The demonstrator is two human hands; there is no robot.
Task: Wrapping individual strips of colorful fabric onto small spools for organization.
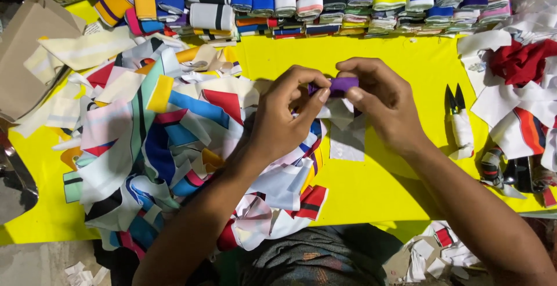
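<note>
Both hands meet above the middle of the yellow table (394, 187); the left hand (284, 118) and the right hand (380, 103) each pinch one end of a small purple fabric strip (342, 84), fingers clamped on it, thumbs on the near side and forefingers curled over the top; a pale grey-white piece (347, 132) hangs just below the strip, touching it or joined to it, though the seam itself is hidden. To handle this well, it seems best to keep the strip taut between the 2 grips and the edges lined up, with the fingertips close to the fold so the cloth does not slip.

Room is tight on the left: a heap of coloured scraps (151, 141) lies under the left forearm and reaches the table's near edge. On the right, black-bladed snips with a white wrapped handle (460, 120) lie near the right wrist, points away from the person; beyond them sits another pile of red and white scraps (522, 83). Folded striped collars (325, 2) line the far edge. The barest patch of table lies under and between the forearms.
</note>
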